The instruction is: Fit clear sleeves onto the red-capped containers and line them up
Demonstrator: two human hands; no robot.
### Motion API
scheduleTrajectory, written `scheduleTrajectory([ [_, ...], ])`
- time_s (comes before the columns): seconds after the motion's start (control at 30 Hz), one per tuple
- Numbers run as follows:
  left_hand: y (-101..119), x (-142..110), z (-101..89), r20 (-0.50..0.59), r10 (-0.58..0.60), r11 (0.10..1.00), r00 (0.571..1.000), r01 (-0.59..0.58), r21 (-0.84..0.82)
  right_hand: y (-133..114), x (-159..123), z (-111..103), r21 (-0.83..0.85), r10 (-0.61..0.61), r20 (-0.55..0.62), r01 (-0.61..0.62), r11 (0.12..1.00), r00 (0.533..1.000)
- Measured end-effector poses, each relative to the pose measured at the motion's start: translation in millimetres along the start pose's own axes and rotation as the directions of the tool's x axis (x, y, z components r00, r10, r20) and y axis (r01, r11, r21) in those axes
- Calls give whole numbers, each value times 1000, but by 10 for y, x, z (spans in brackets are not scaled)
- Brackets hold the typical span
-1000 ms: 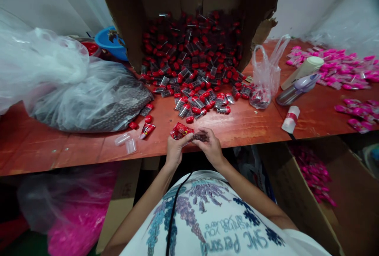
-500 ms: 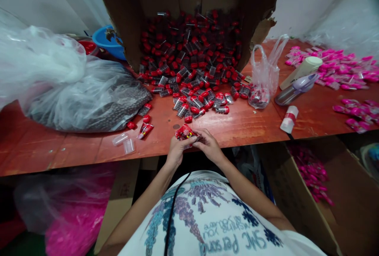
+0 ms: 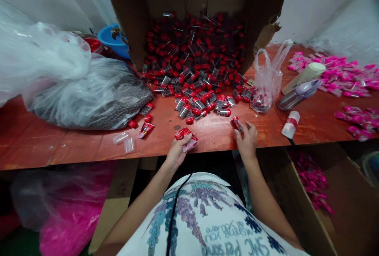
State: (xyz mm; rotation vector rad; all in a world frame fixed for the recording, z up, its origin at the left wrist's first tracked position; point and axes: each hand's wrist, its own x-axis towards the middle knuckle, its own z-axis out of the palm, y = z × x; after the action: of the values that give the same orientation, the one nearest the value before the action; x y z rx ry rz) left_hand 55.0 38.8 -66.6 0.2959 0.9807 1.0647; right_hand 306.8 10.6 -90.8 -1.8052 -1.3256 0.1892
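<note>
Red printed wrappers (image 3: 182, 133) pinched in left hand (image 3: 176, 151), thumb on top, near front edge of reddish wooden table (image 3: 156, 137). Right hand (image 3: 247, 141) half open, fingers loosely curled, small red piece (image 3: 236, 123) at fingertips over tabletop; can't tell from here whether gripped or only touched. Beyond both hands, heap of red-capped clear containers (image 3: 196, 103) spilling from cardboard box (image 3: 127, 15). Clear bag of dark beads (image 3: 112, 106) lying left, two clear plastic shells (image 3: 129, 145) in front.

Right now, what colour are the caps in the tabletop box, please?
The caps are red; see head view.
</note>
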Motion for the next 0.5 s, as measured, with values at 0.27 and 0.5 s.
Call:
scheduleTrajectory([
  [0.27,-68,20,14,-73,146,989,987,-146,8,-930,-312,706,463,-187,458,-54,885,869],
  [0.5,95,-61,-247,-117,205,978,972,-207,-7,-1016,-183,870,499,-395,564,81,863,725],
])
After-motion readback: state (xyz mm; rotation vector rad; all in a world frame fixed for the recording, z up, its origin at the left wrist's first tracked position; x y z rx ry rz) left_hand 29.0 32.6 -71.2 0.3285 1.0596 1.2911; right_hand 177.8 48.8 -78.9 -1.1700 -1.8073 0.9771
